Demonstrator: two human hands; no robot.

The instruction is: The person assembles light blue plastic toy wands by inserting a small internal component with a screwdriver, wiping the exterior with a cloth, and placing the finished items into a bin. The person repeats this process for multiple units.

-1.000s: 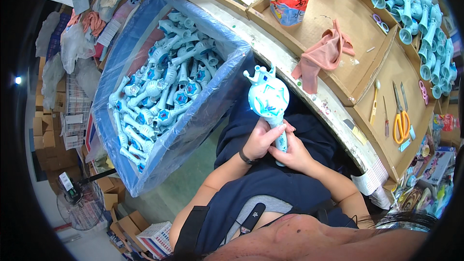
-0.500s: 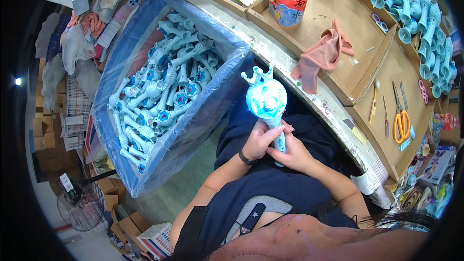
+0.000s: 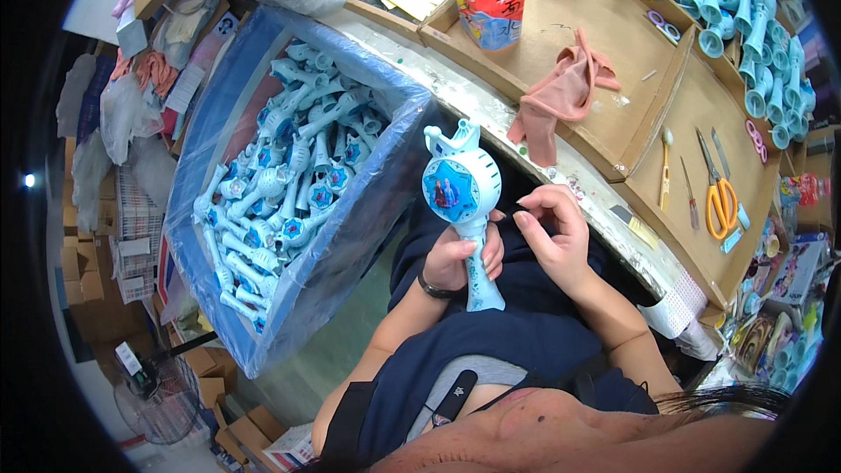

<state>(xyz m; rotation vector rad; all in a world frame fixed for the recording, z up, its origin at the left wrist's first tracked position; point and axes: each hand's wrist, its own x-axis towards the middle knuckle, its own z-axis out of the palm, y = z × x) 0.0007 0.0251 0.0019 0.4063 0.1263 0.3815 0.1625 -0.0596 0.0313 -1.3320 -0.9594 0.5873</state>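
My left hand [image 3: 455, 261] is wrapped round the handle of a light-blue toy wand [image 3: 473, 236]. The wand stands nearly upright over my lap, slightly tilted, with a crown on top and a round head bearing a star-shaped picture panel. The panel faces up and is unlit. Just right of the handle, apart from it, my right hand [image 3: 559, 232] has its thumb and forefinger brought together in a pinch. Something small and dark may be at the fingertips, too small to make out.
At left stands a blue, plastic-lined bin [image 3: 350, 236] full of similar wands [image 3: 263, 184]. Cardboard trays on the bench hold a pink cloth [image 3: 561, 92], orange-handled scissors [image 3: 720, 201], a screwdriver [image 3: 692, 201] and a brush [image 3: 666, 166]. A red bottle [image 3: 491, 0] and wand parts [image 3: 762, 35] are farther back.
The wand's head was glowing brightly and is now dark, its panel turned more into view. My right hand has let go of the handle and moved right and up.
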